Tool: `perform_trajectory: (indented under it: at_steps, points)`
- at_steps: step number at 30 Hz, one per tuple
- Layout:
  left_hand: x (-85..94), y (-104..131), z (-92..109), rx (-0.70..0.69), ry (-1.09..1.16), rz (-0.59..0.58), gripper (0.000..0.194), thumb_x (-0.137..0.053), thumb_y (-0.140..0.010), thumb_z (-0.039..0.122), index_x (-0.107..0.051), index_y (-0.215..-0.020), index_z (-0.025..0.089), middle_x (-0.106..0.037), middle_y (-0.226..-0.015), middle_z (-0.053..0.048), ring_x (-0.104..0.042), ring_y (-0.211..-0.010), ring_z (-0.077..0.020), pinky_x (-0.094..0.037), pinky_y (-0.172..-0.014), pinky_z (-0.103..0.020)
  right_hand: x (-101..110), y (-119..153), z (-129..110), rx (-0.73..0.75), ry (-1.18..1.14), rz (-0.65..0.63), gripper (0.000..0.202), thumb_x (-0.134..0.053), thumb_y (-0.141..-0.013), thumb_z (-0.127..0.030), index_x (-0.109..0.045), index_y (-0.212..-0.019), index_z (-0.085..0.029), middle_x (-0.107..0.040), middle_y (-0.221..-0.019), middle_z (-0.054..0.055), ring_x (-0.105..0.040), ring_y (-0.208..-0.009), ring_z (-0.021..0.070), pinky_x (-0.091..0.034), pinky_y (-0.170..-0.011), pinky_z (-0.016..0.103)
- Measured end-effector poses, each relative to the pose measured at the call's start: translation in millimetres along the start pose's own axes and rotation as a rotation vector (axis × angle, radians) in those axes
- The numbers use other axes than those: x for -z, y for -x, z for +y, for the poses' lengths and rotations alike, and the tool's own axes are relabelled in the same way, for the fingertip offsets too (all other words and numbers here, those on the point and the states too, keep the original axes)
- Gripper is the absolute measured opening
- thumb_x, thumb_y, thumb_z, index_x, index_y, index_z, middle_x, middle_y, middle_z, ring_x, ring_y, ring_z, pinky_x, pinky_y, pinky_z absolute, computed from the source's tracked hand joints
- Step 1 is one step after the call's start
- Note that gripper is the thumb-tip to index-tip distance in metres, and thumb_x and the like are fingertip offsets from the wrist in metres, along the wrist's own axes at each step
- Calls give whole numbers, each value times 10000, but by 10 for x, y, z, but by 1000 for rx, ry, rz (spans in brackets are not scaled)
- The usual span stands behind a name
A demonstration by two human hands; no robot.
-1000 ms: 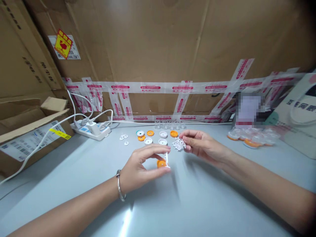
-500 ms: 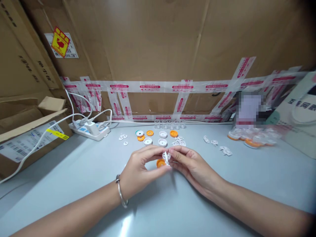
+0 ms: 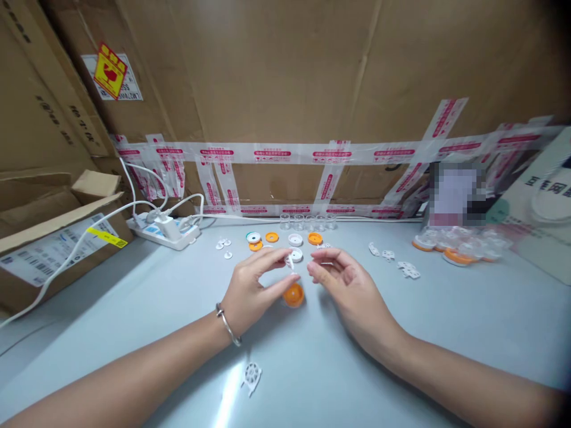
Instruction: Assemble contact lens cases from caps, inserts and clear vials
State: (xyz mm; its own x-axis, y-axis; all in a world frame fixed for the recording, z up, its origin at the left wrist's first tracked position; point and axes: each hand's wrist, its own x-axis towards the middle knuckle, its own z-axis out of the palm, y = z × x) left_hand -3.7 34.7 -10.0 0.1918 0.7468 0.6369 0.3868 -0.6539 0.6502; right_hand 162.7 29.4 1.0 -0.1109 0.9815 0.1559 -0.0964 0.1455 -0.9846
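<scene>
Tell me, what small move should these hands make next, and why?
Perhaps bring the right hand to the white piece to steady it: the left hand holds it alone, while the right is close by, apparently empty.

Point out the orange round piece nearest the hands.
It is the orange round piece seen in the gap between the left hand and the right hand; the other orange pieces all lie farther back.
</scene>
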Motion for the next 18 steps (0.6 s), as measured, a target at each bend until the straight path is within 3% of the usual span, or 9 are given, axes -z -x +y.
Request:
perform_trajectory:
  at_steps: [2,4,7,11,14,18]
  points:
    - [35,-21,-39,66,48,64,312,-641,-751,228,-613,-1057,171,-624,-1022,-67,-608,-896,-153,-535,-863,-341,5,91,-18,251,229,-143,89,-612,-776,-262,-544,-818,-222,-549,-807,-3,-533,-764,126,-448,-722,263]
    - [65,-38,-76,128,95,120,326,-645,-749,247,-609,-1064,168,-615,-1018,-61,-608,-900,-151,-524,-892,-356,-31,212,-16,482,429,-410,31,-576,-806,-233,-564,-820,-208,-562,-802,20,-531,-769,138,-449,-725,271]
    - [79,-52,-105,180,164,161,333,-640,-755,262,-602,-1072,166,-606,-1024,-54,-609,-916,-150,-511,-918,-355,-147,376,50,640,692,-705,163,-526,-842,-250,-605,-964,-176,-590,-902,85,-541,-805,160,-463,-738,284]
    - [55,-42,-67,177,207,137,350,-662,-737,247,-604,-1071,159,-610,-1051,-62,-603,-951,-154,-499,-936,-346,-280,462,194,741,911,-758,220,-503,-856,-274,-609,-1044,-229,-590,-976,95,-530,-824,175,-451,-731,307]
    - [56,-35,-20,151,212,113,350,-665,-734,234,-606,-1072,166,-604,-1085,-66,-597,-967,-157,-498,-936,-342,-283,445,229,819,960,-745,168,-479,-869,-226,-639,-900,-183,-606,-861,69,-517,-731,147,-438,-660,258]
    - [114,-59,-2,158,215,112,356,-650,-749,234,-594,-1094,167,-606,-1077,-67,-591,-974,-162,-496,-934,-341,-212,387,161,965,1112,-809,245,-378,-867,-84,-615,-817,-119,-594,-694,69,-482,-606,161,-399,-524,264]
